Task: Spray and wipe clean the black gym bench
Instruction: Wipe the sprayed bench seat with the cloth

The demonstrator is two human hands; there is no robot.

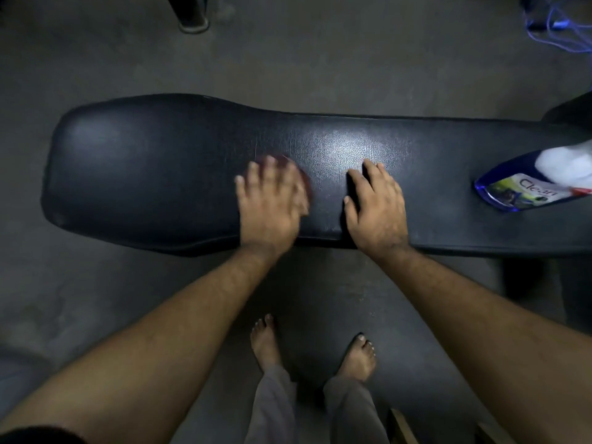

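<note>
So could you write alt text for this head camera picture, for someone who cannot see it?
Seen from above, a person's left hand presses a reddish cloth, blurred, onto a long black padded gym bench, while the right hand rests flat beside it. A blue spray bottle lies on the bench's right end.

A dull grey concrete floor (304,59), mottled with darker stains, is seen throughout. At the upper edge, the dark foot of an equipment post (192,17) is planted on the floor. In the upper right corner, a tangle of blue cables (557,25) is lit faintly. Wooden pieces (402,426) are glimpsed at the lower edge. The scene is dimly lit from above.
</note>
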